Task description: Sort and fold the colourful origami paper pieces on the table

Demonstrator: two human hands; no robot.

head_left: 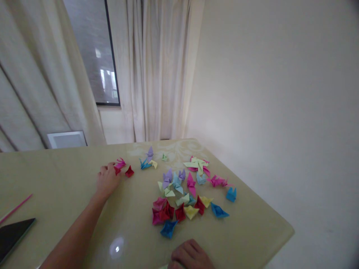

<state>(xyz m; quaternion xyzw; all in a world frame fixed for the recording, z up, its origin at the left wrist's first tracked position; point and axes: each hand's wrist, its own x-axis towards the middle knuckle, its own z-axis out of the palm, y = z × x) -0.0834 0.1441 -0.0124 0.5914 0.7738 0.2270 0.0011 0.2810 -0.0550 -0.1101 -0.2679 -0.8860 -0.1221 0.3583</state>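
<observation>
My left hand reaches to the far left of the folded paper figures, its fingers closed at a small red folded paper piece. Touching or just behind that piece is a pink paper crane, and another red folded piece lies a little to the right. My right hand rests at the bottom edge of the view with curled fingers. A sliver of pale green shows beside it; what the fingers hold, if anything, is hidden. Ahead of it lie a dark blue paper boat and red folded pieces.
Several origami figures spread over the glossy table, among them a green-and-pink pinwheel, a lilac crane and a blue boat. A dark flat object and a pink stick lie left. A wall borders the right edge.
</observation>
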